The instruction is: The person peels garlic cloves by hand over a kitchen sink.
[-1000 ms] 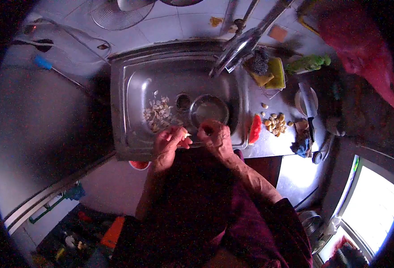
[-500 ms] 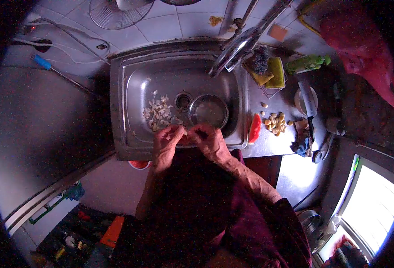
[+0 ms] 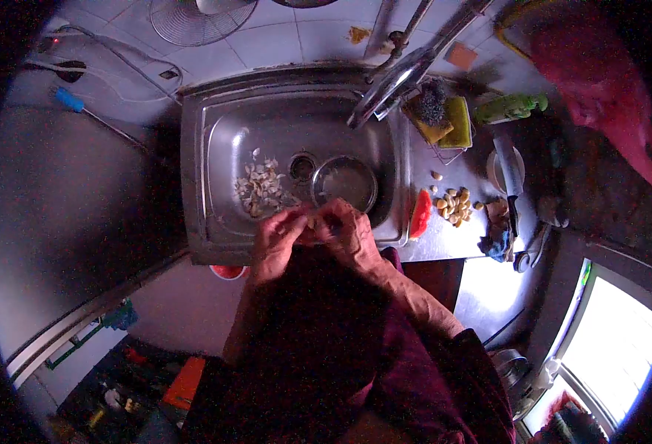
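My left hand (image 3: 278, 238) and my right hand (image 3: 346, 235) meet over the front edge of the metal sink (image 3: 222, 244). The fingers of both are pinched together around a small pale piece (image 3: 312, 221), which looks like a clove and is mostly hidden. Pale peelings (image 3: 261, 188) lie in the left part of the basin. Beside them are the drain (image 3: 301, 167) and a round metal bowl (image 3: 346, 183), just beyond my right hand. A pile of pale cloves (image 3: 456, 206) rests on the counter to the right, near a red wedge (image 3: 421, 214).
A faucet (image 3: 396, 83) reaches over the back right of the sink. Behind the cloves are a rack with sponges (image 3: 456, 123), a green bottle (image 3: 511, 108) and a knife (image 3: 509, 170) lying across a white bowl (image 3: 497, 172). A dark cloth (image 3: 495, 240) lies at the right.
My right hand has moved left to meet my left hand, and the fingers of both have come together. The small pale piece is now between them.
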{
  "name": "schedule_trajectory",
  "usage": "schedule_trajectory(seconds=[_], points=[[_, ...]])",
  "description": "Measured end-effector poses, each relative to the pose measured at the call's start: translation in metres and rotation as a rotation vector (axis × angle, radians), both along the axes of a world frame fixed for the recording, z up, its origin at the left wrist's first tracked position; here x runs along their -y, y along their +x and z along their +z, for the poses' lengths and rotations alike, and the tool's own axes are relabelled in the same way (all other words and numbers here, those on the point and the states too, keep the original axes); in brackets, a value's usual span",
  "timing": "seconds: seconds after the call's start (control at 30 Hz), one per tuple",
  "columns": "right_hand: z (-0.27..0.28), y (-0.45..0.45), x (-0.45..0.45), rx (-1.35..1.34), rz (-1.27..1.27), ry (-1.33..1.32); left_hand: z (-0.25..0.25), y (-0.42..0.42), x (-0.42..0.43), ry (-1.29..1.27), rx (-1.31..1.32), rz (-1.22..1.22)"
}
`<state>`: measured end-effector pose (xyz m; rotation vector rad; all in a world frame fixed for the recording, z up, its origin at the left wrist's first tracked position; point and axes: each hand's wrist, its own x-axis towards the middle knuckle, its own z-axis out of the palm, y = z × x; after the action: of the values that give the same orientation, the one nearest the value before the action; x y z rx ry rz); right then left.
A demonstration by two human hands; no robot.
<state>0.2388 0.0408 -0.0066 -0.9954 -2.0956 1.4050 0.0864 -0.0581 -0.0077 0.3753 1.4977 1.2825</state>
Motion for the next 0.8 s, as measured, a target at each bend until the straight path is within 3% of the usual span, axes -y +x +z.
schedule_trajectory(seconds=[0.13, 0.27, 0.33, 0.47, 0.57, 0.67, 0.8], points=[[0.000, 0.000, 0.003, -0.078, -0.042, -0.088, 0.024, 0.006, -0.005, -0.006, -0.023, 0.009], [-0.005, -0.001, 0.002, -0.103, -0.001, -0.228, -0.003, 0.000, -0.001, 0.136, -0.121, -0.106], [0.004, 0.001, 0.002, -0.298, -0.084, -0.675, 0.013, 0.001, -0.006, 0.074, -0.097, -0.110], [-0.018, 0.003, -0.002, -0.357, -0.253, -0.609, 0.009, -0.004, -0.003, 0.036, -0.308, -0.123], [-0.020, 0.007, -0.008, -0.176, -0.180, -0.533, 0.020, -0.006, -0.007, 0.112, 0.025, -0.012], [-0.015, 0.005, -0.014, 0.009, -0.017, -0.707, 0.026, -0.006, -0.009, 0.048, 0.159, 0.058], [-0.031, 0.002, -0.011, 0.213, 0.123, -0.616, 0.029, -0.009, -0.010, 0.015, 0.196, 0.095]])
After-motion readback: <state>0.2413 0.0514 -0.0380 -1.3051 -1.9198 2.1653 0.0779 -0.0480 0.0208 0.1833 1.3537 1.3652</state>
